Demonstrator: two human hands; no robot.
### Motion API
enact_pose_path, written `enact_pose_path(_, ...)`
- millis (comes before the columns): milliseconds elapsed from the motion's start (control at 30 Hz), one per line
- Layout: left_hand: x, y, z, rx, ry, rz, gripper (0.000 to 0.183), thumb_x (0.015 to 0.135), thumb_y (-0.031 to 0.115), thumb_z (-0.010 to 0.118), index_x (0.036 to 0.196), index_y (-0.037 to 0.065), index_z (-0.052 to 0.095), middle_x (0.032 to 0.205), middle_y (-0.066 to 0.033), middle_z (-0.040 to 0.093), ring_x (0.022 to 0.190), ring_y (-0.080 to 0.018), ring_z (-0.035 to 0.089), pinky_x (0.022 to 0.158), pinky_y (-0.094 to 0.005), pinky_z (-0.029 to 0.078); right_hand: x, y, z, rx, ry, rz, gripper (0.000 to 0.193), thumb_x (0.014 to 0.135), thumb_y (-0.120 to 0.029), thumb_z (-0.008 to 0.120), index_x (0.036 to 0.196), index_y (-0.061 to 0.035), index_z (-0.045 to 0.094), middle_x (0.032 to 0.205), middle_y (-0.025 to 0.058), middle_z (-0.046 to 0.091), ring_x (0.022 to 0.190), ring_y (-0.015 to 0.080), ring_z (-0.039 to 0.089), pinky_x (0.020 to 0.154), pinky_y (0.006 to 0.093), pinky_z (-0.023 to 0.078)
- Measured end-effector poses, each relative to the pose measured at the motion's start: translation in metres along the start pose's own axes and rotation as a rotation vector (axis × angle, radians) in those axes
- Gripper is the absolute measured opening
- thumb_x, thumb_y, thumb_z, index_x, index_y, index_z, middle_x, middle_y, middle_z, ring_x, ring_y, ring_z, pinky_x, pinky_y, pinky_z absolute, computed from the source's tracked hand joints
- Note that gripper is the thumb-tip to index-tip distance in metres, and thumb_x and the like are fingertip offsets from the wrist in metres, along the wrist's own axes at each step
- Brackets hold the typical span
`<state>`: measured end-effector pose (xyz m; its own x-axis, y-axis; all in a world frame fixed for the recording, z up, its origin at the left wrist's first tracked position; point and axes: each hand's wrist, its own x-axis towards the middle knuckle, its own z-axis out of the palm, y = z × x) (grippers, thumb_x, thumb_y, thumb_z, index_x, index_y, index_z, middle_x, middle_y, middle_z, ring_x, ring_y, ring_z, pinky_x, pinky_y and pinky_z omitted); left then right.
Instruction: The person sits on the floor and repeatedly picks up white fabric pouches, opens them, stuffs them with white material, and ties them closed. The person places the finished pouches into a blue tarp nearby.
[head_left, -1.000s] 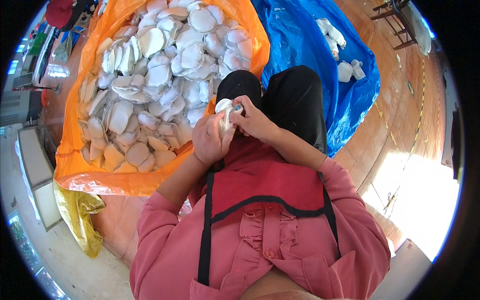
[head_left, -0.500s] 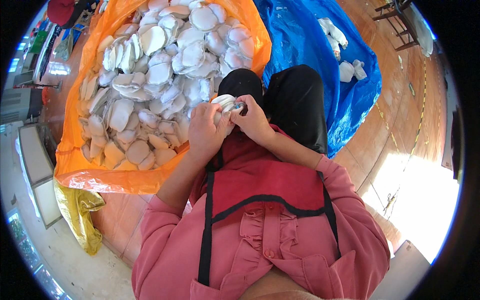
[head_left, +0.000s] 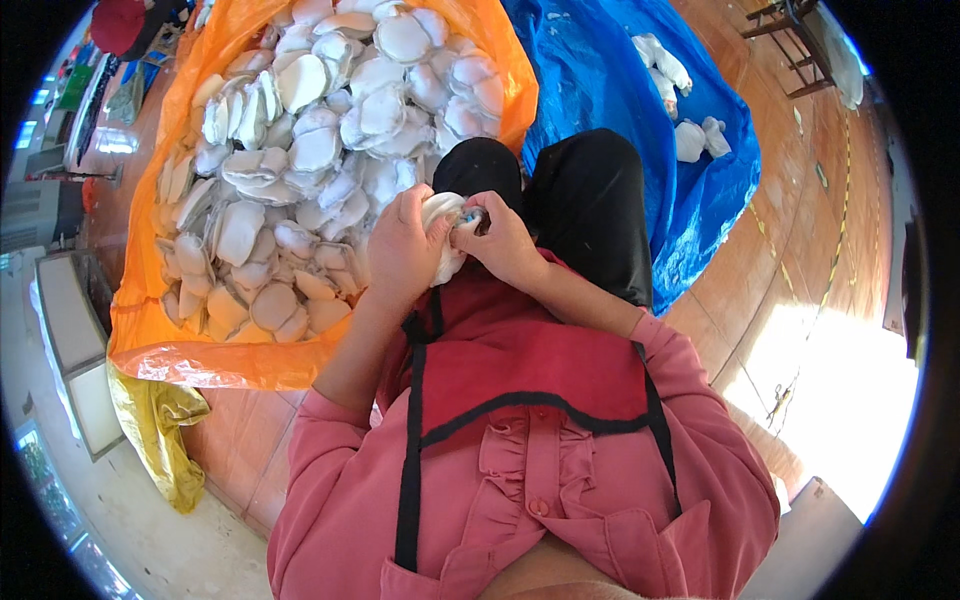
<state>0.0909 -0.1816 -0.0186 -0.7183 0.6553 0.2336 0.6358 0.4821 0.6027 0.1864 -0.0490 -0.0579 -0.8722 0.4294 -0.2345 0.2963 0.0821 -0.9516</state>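
Note:
Over my lap, both hands hold a soft white padded piece (head_left: 441, 208) that looks rounded and bulging. My left hand (head_left: 404, 248) grips its left side, with the thumb pressed on the front. The fingers of my right hand (head_left: 505, 246) are pinched at its right edge, where a small bluish and dark bit (head_left: 474, 216) shows. What that bit is, I cannot make out. Many similar-looking white oval pads (head_left: 240, 228) lie heaped in an orange plastic sack (head_left: 190, 355) just beyond and left of my hands.
A blue plastic sack (head_left: 600, 95) lies open at the right, with several bundled white pieces (head_left: 690, 141) in it. A yellow bag (head_left: 165, 430) rests by the orange sack's near corner. A wooden stool (head_left: 795, 45) stands far right on the tiled floor (head_left: 790, 230).
My left hand has shifted slightly left and turned the white padded piece, so more of it shows below the fingers. My right hand stays pinched at its edge.

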Motion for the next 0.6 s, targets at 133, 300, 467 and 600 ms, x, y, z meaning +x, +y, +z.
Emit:
enact_pose_path(133, 0.007, -0.007, 0.002, -0.02, -0.027, 0.006, 0.016, 0.087, 0.017, 0.066, 0.086, 0.002, 0.061, 0.087, -0.0148, 0.064, 0.08, -0.0382, 0.059, 0.071, -0.0471, 0.047, 0.001, -0.004, -0.001, -0.024, -0.018, 0.002, 0.048, 0.075, -0.019, 0.079, 0.113, 0.0006, 0.055, 0.092, 0.0177, 0.065, 0.083, 0.0233, 0.065, 0.075, 0.0348, 0.052)
enact_pose_path(300, 0.015, -0.012, 0.004, 0.073, 0.067, 0.185, 0.014, 0.083, 0.014, 0.068, 0.079, 0.003, 0.061, 0.079, -0.0154, 0.062, 0.077, -0.0372, 0.059, 0.067, -0.0466, 0.046, 0.003, 0.006, 0.005, 0.005, 0.012, -0.082, 0.048, 0.074, -0.016, 0.079, 0.111, 0.0, 0.053, 0.087, 0.0155, 0.063, 0.081, 0.023, 0.065, 0.074, 0.0349, 0.052)
enact_pose_path(467, 0.018, -0.018, 0.014, 0.075, 0.048, -0.101, 0.013, 0.084, 0.013, 0.066, 0.078, 0.003, 0.06, 0.07, -0.0168, 0.061, 0.068, -0.0379, 0.06, 0.062, -0.0464, 0.045, 0.004, 0.005, 0.006, -0.028, 0.068, -0.151, 0.047, 0.075, -0.017, 0.081, 0.107, -0.0008, 0.051, 0.084, 0.014, 0.062, 0.076, 0.0223, 0.064, 0.069, 0.0348, 0.052)
enact_pose_path(600, 0.017, -0.032, 0.021, -0.051, 0.062, -0.295, 0.015, 0.086, 0.015, 0.065, 0.079, 0.002, 0.06, 0.068, -0.019, 0.061, 0.063, -0.0366, 0.059, 0.059, -0.0437, 0.045, 0.005, 0.005, 0.009, -0.017, 0.062, -0.207, 0.046, 0.077, -0.018, 0.082, 0.106, -0.001, 0.051, 0.084, 0.0143, 0.062, 0.072, 0.022, 0.064, 0.067, 0.0345, 0.052)
